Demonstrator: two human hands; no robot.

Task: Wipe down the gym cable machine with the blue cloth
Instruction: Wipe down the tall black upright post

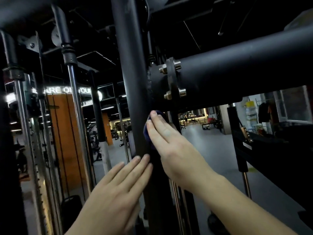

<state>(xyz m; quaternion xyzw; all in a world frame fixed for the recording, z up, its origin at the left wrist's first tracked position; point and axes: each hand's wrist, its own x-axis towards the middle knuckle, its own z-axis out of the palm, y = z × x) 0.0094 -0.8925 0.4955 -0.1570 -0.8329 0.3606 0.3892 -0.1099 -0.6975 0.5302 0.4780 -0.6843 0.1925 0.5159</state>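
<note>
— Where is the cloth at this moment?

— I see the blue cloth (147,133) just right of the frame's centre, flat against the black upright post (133,73) of the cable machine. Only a dark blue edge shows, peeking out above and to the left of the fingers.

— Which of the hands has it?

— My right hand (169,143). Its fingers are straight and laid together, pressing the cloth onto the post rather than curling round it. The arm comes in from the lower right corner.

— And the other one?

— My left hand (115,189) is lower, in the bottom centre, flat and relaxed with nothing in it. Its fingertips reach the post just below the cloth; I cannot tell whether they touch.

— What sits around that spot?

— Just above the right hand, a thick black crossbar (245,68) joins the post and runs off to the upper right, fixed by a flange with shiny bolts (182,92). Chrome rods (76,107) stand at the left of the frame, with an orange pillar (62,133) behind them. Grey gym floor (211,150) shows at the right, under the crossbar.
</note>
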